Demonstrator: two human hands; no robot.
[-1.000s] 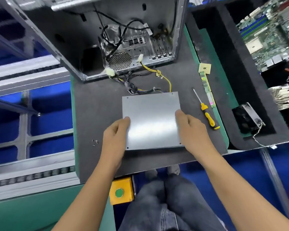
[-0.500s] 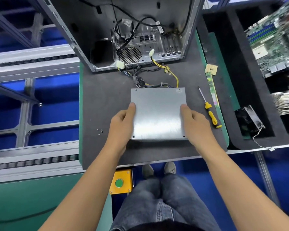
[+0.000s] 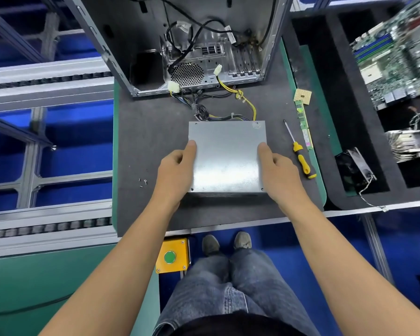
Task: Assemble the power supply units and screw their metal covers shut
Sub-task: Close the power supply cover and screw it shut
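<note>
Metal cover [image 3: 226, 156] seated flat on power supply unit [image 3: 224, 194], mid-mat, below open case [image 3: 192, 44]; left hand [image 3: 176, 169] and right hand [image 3: 278, 172] gripping its sides, thumbs on top; corner holes apparently empty; screws [image 3: 143, 182] loose at left, screwdriver [image 3: 300, 154] untouched at right; fastening still to do.

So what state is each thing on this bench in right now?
Power supply unit: cover on, corner screw holes look empty.
Left hand: grips the unit's left side.
Right hand: grips its right side.
Screwdriver: lying untouched.
Loose screws: on the mat.
Computer case: open, cables trailing out.
</note>
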